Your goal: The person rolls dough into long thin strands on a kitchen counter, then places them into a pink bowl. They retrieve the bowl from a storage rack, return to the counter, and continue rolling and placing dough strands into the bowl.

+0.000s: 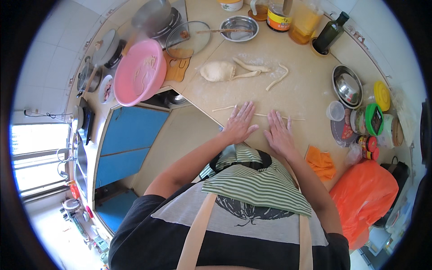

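A long thin dough strand (264, 115) lies across the counter near its front edge, its two ends showing beyond my hands. My left hand (241, 122) rests flat on the strand left of its middle, fingers stretched forward. On its right part lies my right hand (280, 133), also flat with fingers extended. Farther back sits a large lump of dough (218, 71), from which thicker strips reach to the right. A separate bent dough strip (277, 77) lies to the right of the lump. White flour dusts the counter around the dough.
A pink basin (140, 72) stands at the left, by a wooden board (177, 66) and a glass lid (188, 39). Behind the dough is a metal bowl (239, 29) with chopsticks across it. Metal bowls (347, 86), jars and an orange cloth (320, 163) line the right side.
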Action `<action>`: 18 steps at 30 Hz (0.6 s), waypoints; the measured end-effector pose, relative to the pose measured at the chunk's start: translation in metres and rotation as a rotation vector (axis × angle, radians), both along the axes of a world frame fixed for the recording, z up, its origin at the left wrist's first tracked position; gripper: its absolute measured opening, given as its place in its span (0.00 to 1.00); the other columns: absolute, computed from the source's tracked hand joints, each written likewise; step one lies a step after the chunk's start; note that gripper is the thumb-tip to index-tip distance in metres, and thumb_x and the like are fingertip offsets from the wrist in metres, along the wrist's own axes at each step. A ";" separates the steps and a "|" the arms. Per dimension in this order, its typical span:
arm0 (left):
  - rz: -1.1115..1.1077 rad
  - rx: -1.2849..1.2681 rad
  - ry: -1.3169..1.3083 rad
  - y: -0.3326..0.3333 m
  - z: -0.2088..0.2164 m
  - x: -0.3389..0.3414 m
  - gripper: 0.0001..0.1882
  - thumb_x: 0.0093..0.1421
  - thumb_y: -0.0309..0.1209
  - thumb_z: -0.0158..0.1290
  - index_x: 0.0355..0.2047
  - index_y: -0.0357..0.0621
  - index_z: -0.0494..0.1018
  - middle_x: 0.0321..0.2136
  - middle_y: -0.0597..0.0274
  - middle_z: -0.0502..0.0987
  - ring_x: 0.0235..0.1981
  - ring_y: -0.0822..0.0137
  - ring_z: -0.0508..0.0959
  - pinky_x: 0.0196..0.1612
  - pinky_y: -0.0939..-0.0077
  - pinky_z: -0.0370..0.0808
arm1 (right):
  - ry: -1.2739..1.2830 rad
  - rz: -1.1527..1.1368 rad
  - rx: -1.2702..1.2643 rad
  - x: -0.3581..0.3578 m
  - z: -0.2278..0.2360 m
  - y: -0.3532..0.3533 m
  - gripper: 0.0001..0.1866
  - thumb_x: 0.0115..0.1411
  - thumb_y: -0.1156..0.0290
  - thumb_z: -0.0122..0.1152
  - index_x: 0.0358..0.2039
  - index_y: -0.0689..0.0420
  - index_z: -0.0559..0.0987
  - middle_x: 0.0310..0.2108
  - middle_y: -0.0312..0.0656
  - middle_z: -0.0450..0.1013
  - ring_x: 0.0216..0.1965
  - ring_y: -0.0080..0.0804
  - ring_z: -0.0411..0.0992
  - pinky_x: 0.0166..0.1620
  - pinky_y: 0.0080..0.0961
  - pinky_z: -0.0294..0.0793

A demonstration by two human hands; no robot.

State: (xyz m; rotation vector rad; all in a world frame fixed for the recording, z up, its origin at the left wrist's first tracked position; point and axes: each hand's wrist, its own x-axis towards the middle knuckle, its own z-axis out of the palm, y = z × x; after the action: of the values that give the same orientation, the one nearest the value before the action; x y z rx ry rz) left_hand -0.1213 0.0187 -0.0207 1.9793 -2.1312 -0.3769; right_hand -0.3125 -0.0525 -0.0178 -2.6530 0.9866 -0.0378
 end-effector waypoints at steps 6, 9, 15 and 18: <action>0.029 0.013 0.001 -0.007 0.002 0.011 0.41 0.65 0.55 0.37 0.66 0.33 0.47 0.68 0.48 0.47 0.69 0.53 0.46 0.68 0.47 0.43 | 0.004 -0.089 -0.014 -0.004 0.010 0.000 0.34 0.65 0.56 0.43 0.67 0.59 0.52 0.69 0.46 0.46 0.70 0.42 0.44 0.67 0.57 0.34; 0.024 0.054 -0.027 -0.003 0.004 0.019 0.41 0.65 0.55 0.37 0.66 0.34 0.47 0.68 0.48 0.46 0.70 0.54 0.46 0.68 0.48 0.42 | 0.023 -0.028 -0.024 -0.008 0.019 -0.003 0.33 0.65 0.57 0.42 0.66 0.59 0.52 0.69 0.45 0.46 0.70 0.42 0.44 0.67 0.56 0.35; 0.041 0.039 -0.055 0.001 0.006 0.025 0.41 0.65 0.53 0.38 0.67 0.37 0.44 0.69 0.50 0.44 0.70 0.55 0.44 0.68 0.48 0.40 | 0.090 -0.083 -0.049 -0.012 0.018 -0.013 0.33 0.65 0.57 0.42 0.67 0.59 0.52 0.70 0.44 0.45 0.70 0.41 0.44 0.67 0.57 0.35; 0.036 0.051 -0.083 0.003 0.008 0.031 0.40 0.65 0.53 0.38 0.67 0.39 0.45 0.69 0.53 0.45 0.70 0.56 0.44 0.68 0.45 0.40 | 0.089 -0.088 -0.065 -0.015 0.009 -0.016 0.34 0.65 0.57 0.42 0.67 0.58 0.51 0.70 0.44 0.45 0.70 0.41 0.43 0.67 0.57 0.35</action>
State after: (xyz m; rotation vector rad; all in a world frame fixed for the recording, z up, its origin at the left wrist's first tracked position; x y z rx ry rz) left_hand -0.0903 0.0215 -0.0132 2.0941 -2.1523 -0.3526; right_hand -0.3277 -0.0686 -0.0084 -2.6889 1.1492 0.0287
